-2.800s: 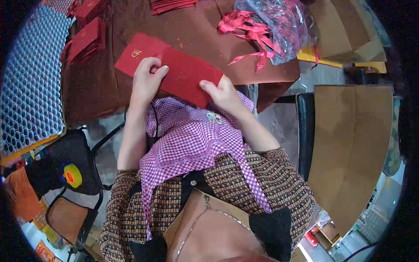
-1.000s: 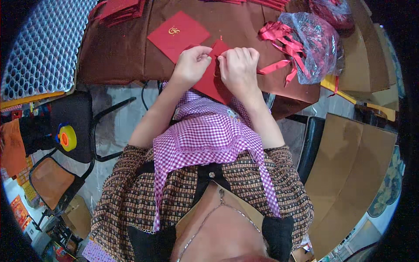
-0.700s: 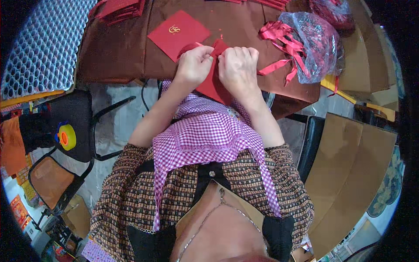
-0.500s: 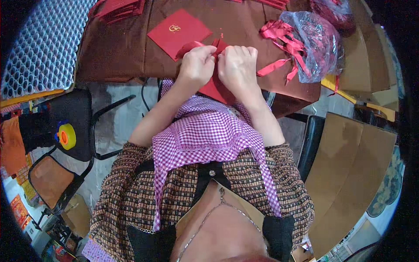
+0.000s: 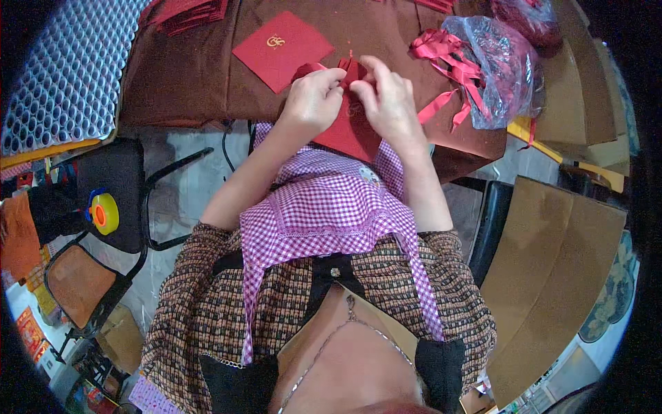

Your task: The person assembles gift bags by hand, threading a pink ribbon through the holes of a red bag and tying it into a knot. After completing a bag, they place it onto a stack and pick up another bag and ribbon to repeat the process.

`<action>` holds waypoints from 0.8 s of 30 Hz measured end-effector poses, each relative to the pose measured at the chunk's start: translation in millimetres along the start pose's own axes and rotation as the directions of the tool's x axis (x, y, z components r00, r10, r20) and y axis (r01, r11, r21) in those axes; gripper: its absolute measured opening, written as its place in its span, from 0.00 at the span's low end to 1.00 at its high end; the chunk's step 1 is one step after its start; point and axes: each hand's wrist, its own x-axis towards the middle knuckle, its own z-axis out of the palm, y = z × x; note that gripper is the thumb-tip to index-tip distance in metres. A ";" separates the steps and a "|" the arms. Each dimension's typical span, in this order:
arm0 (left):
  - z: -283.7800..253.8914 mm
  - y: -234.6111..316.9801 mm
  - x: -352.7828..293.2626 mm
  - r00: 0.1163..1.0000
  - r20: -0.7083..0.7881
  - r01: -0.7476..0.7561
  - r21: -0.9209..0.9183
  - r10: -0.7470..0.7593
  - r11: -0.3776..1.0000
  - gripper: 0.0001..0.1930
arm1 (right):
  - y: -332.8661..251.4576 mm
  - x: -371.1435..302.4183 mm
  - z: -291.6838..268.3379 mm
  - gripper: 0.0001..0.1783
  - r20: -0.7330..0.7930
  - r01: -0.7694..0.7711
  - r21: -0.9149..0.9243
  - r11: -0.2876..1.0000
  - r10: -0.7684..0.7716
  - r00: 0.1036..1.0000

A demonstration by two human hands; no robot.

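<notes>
A dark red card or pouch (image 5: 348,131) with a faint gold emblem lies at the table's front edge, its lower end over my apron. My left hand (image 5: 315,100) is closed at its upper left, pinching a shiny red ribbon (image 5: 308,70). At the upper right edge my right hand (image 5: 388,103) has its thumb and forefinger apart, the thumb beside the card's face. The other fingers are curled and partly hidden. Just beyond my left hand, a flat red square card (image 5: 283,50) with a gold emblem rests on the brown tablecloth (image 5: 179,90).
Loose red ribbons (image 5: 458,65) spill beside a clear plastic bag (image 5: 493,76) on the right. Red stacks (image 5: 189,15) sit at the far left. A honeycomb-patterned sheet (image 5: 69,69) is left of the table; large cardboard (image 5: 552,276) stands at the right.
My right hand has loosened from a fist, its thumb and forefinger spreading and moving slightly right. The card's emblem now shows between my hands. My left hand stays closed in nearly the same place.
</notes>
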 end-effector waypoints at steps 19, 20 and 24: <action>-17.0 -7.7 19.8 0.878 0.479 0.069 -0.128 0.001 0.989 0.13 | 37.2 16.0 -15.2 0.10 0.203 0.270 0.278 0.922 -0.331 0.921; -16.4 -8.6 21.2 0.872 0.489 0.084 -0.127 -0.011 0.988 0.13 | 37.8 15.6 -16.1 0.10 0.204 0.270 0.278 0.922 -0.331 0.921; -3.1 -21.9 20.8 0.914 0.359 -0.129 -0.180 0.188 0.975 0.10 | 38.2 18.4 -19.2 0.09 0.278 0.215 0.323 0.922 -0.309 0.909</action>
